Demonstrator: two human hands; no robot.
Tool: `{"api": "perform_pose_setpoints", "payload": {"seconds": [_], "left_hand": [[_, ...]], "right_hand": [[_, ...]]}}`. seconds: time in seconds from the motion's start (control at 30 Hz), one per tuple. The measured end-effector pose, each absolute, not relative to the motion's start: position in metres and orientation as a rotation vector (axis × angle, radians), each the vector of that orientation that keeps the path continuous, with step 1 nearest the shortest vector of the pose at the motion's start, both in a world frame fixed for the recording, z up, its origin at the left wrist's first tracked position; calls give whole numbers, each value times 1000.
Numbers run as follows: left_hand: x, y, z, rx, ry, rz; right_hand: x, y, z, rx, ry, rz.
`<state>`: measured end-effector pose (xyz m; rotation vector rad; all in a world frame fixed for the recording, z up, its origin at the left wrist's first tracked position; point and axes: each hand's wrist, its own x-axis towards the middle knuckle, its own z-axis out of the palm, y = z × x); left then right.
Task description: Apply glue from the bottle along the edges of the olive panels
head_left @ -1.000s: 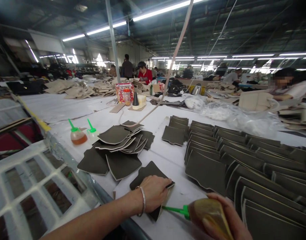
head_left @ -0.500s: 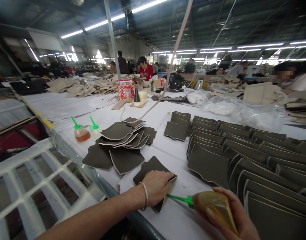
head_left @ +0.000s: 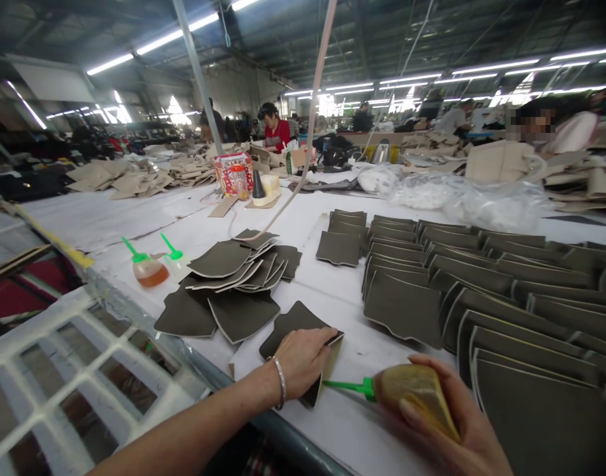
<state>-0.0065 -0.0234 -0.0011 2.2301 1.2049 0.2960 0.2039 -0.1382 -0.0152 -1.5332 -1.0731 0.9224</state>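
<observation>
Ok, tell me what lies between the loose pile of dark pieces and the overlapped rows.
Head view: one separate dark piece lies there on the white table; the rest is bare.

A factory floor: long worktables heaped with cut leather pieces, workers under strip lights.

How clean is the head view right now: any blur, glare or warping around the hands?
Head view: left hand on the dark piece is fairly sharp; right hand and glue bottle at the bottom edge look soft and stretched. Ceiling tube lights blow out white. Wide-angle bending at the edges; the far background is hazy.
</observation>
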Motion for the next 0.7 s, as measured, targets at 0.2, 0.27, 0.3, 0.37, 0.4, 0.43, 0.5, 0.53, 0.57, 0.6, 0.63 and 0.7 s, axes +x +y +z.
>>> {"api": "perform_pose_setpoints", "payload": {"seconds": [0.2, 0.27, 0.3, 0.37, 0.4, 0.43, 0.5, 0.53, 0.57, 0.6, 0.63, 0.7], "left_hand": [[-7, -23, -8, 2187, 1152, 403], [-7, -23, -8, 2173, 1143, 412], [-7, -23, -8, 2168, 1141, 409], [-7, -23, -7, 2159, 1139, 394], [-7, -23, -7, 2156, 1138, 387], [-7, -22, -6, 2154, 1137, 381], [-7, -22, -6, 2149, 1134, 376], [-7, -22, -6, 2147, 1133, 375], [-7, -22, -5, 2144, 1134, 372], [-7, -22, -5, 2142, 1136, 368], [-7, -23, -4, 2137, 1139, 364], [-7, -23, -3, 2128, 1143, 356]], "right_hand": [[204, -139, -13, -1460, -1104, 985], [205, -138, -14, -1478, -1085, 938], [206, -137, -15, -1482, -1075, 924], [207, -137, -17, -1459, -1083, 938], [208, -137, -18, -1438, -1094, 965], [207, -137, -18, -1419, -1101, 989], [206, -137, -17, -1413, -1088, 994], [205, -137, -16, -1424, -1068, 974], [203, -137, -15, -1437, -1043, 948], [201, -137, -14, -1444, -1022, 928], [199, -138, -14, -1439, -1011, 931], [198, -138, -15, -1409, -1012, 984]]}}
